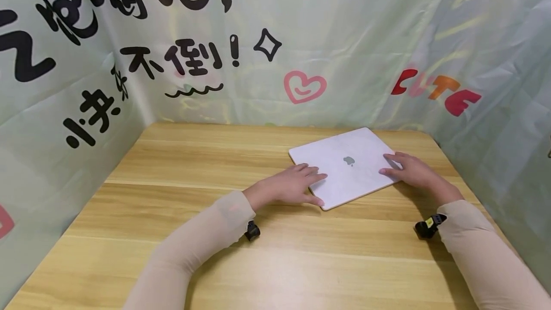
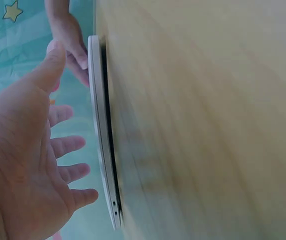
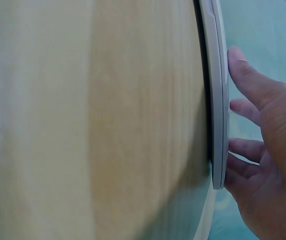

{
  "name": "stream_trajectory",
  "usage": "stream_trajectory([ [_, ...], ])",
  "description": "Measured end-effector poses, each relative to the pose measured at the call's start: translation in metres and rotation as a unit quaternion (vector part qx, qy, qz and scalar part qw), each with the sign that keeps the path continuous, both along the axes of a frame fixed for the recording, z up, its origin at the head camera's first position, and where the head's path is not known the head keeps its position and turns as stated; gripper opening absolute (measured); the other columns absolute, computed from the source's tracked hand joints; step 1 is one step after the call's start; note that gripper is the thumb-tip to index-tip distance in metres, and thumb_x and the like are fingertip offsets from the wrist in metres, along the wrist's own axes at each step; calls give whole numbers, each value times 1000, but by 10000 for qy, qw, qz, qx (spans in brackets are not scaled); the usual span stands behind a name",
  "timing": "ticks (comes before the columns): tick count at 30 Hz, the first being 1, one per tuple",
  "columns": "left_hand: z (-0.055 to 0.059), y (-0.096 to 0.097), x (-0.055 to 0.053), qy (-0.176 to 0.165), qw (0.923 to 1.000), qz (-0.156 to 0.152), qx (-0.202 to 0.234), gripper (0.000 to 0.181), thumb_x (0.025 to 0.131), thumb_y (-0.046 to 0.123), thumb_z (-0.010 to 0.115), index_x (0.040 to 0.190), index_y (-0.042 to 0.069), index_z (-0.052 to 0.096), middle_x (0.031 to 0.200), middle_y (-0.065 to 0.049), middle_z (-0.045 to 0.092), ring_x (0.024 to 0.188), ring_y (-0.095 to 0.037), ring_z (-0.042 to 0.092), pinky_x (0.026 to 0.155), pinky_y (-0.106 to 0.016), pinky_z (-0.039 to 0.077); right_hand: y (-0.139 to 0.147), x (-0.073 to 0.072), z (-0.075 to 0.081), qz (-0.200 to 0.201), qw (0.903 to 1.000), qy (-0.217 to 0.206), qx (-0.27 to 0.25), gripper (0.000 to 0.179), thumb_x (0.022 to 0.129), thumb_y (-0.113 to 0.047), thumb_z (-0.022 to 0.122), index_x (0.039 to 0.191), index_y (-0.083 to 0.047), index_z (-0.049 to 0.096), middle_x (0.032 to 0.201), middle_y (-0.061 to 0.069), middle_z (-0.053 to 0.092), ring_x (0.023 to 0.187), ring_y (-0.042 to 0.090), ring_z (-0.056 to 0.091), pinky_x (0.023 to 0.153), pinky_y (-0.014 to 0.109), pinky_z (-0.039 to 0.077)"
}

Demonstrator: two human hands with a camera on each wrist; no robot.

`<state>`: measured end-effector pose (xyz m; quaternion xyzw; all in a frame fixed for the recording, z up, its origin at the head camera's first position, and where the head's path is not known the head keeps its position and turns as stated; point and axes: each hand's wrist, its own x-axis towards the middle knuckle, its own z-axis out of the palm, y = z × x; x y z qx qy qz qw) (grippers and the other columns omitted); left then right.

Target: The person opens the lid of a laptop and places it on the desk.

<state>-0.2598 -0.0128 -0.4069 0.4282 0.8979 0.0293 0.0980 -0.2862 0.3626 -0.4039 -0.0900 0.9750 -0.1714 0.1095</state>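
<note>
A closed silver laptop (image 1: 340, 178) with a dark apple logo lies at a slant on the wooden table, toward the back right. Over its left edge, my left hand (image 1: 294, 184) spreads its fingers. In the left wrist view a gap shows between that hand (image 2: 28, 145) and the laptop's side (image 2: 99, 100). At the right end of the lid is my right hand (image 1: 411, 171), fingers and thumb apart. The right wrist view has its thumb (image 3: 248, 77) against the lid and its fingertips close to the laptop's edge (image 3: 218, 110); the palm stays off it.
The wooden table (image 1: 172, 166) is walled by pale green printed cloth (image 1: 353, 27) at the back and both sides. A small black device (image 1: 253, 231) sits on the left wrist, another black device (image 1: 428, 227) on the right.
</note>
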Motion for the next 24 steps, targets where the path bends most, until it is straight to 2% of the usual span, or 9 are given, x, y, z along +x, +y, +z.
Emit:
stream_trajectory([
  [9,1,24,9,-24,9987,-228,-456,90,85,81,29,158,30,16,163,-3,14,148,-32,12,119,-47,13,0,1,-2,-28,10000,22,81,93,90,-65,54,148,4,33,147,43,20,133,59,20,106,70,19],
  [15,1,34,13,143,9969,-358,-679,93,85,81,27,159,26,13,163,-6,12,148,-32,12,119,-45,14,-5,4,1,-50,9999,23,96,93,89,-65,55,148,4,34,147,42,20,133,59,21,106,70,19],
  [24,3,41,19,65,9961,-132,-865,95,87,79,27,159,22,5,163,-10,6,149,-29,8,119,-46,12,-10,12,3,75,9997,82,225,92,91,-64,54,147,6,35,145,44,22,131,60,24,105,70,21],
])
